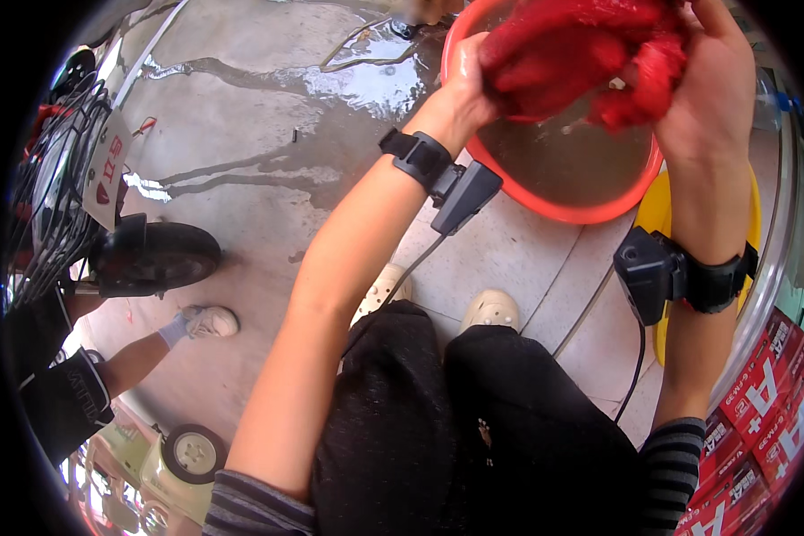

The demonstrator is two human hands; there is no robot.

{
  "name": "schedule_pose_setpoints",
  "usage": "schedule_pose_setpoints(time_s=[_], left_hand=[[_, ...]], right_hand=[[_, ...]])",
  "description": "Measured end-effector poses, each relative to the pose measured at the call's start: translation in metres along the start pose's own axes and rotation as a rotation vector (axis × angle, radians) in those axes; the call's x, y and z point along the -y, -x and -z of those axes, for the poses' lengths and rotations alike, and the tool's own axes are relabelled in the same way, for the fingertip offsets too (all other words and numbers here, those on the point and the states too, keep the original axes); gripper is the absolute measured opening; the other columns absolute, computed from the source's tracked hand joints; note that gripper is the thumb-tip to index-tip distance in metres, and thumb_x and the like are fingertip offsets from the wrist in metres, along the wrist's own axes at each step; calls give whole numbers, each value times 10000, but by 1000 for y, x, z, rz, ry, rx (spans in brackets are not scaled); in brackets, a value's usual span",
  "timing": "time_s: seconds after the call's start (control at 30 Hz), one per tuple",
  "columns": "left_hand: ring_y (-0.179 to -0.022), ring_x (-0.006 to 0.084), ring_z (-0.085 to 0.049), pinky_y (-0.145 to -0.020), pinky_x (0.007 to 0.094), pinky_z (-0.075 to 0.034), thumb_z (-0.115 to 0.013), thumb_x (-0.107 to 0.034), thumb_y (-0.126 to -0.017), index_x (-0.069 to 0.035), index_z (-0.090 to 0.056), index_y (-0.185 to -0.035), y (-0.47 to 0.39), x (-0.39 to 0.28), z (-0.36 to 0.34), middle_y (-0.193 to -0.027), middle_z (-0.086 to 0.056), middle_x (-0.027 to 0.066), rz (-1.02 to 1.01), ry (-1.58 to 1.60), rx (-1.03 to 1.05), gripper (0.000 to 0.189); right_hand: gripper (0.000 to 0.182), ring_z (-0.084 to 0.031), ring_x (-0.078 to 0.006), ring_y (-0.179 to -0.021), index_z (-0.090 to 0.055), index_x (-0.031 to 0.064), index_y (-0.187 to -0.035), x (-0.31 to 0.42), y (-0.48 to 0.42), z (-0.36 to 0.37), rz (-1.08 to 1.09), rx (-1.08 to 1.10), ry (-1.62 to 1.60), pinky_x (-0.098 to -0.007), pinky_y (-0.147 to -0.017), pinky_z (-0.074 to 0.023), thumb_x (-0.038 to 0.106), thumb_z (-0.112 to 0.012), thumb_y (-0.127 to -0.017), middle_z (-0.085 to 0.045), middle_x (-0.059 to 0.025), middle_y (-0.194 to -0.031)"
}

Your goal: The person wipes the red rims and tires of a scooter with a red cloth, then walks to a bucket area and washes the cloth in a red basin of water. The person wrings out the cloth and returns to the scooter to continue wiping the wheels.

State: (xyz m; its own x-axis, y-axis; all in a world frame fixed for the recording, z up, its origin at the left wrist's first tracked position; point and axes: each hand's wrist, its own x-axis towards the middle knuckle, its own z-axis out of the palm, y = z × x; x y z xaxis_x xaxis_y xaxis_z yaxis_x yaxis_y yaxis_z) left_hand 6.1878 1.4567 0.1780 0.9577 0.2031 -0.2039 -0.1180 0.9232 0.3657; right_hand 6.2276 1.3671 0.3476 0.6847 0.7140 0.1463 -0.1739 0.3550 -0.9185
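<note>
A wet red cloth (576, 60) hangs bunched between my two hands, above a round red plastic basin (569, 212). My left hand (467, 84) grips the cloth's left side; some of its fingers are hidden by the fabric. On the other side, my right hand (703, 94) holds the cloth against its palm, with the fingertips cut off by the top of the picture. Murky brown water (563, 161) lies in the basin below. Each wrist wears a black strap with a small device, the left one (465, 194) and the right one (646, 271), both trailing cables.
A yellow plastic container (659, 201) stands beside the basin, partly behind my right forearm. Red printed cartons (757, 409) are stacked at right. Left are a motor scooter's wheel (167, 258), a person's leg (141, 355) and a pale green vehicle (174, 479). Wet patches (355, 147) cover the concrete.
</note>
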Motion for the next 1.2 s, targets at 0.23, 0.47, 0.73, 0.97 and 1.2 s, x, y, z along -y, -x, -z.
schedule_pose_setpoints(time_s=[0.23,0.47,0.73,0.97,1.2], left_hand=[[-960,286,-585,-834,386,-513,-354,-231,-957,-9,-495,-1162,6,0,-31,-1066,-583,168,-143,307,268,333],[-791,223,-609,-685,354,-529,-384,-257,-929,-57,-568,-983,-10,12,-6,-879,-606,92,-213,252,-62,277],[-828,247,-599,-718,353,-521,-396,-301,-924,-95,-556,-985,-22,25,47,-897,-596,100,-202,269,-6,268],[-822,232,-578,-761,374,-481,-340,-268,-897,-86,-547,-871,-16,38,33,-871,-597,78,-232,271,-254,277],[-837,242,-625,-749,386,-516,-371,-186,-909,-27,-574,-961,-1,8,-13,-918,-638,126,-53,137,-412,263]], right_hand=[[77,-539,-207,-885,-535,15,-699,-45,-10,57,-180,34,-38,-307,-855,-416,49,-486,-748,-587,-105,-881],[174,-443,-246,-1171,-611,-2,-884,-94,10,63,-32,181,633,-321,-996,-296,140,-616,-783,-483,-176,-1246],[295,-583,-253,-829,-604,-11,-871,-120,14,52,361,168,1012,-309,-762,-451,234,-678,-726,-582,-91,-943],[248,-587,-291,-709,-621,12,-844,-130,13,53,334,99,1164,-324,-654,-474,216,-659,-708,-597,-111,-814],[229,-618,-175,-682,-657,26,-855,-114,-8,66,-196,-67,796,-292,-619,-474,222,-674,-740,-651,-95,-783]])
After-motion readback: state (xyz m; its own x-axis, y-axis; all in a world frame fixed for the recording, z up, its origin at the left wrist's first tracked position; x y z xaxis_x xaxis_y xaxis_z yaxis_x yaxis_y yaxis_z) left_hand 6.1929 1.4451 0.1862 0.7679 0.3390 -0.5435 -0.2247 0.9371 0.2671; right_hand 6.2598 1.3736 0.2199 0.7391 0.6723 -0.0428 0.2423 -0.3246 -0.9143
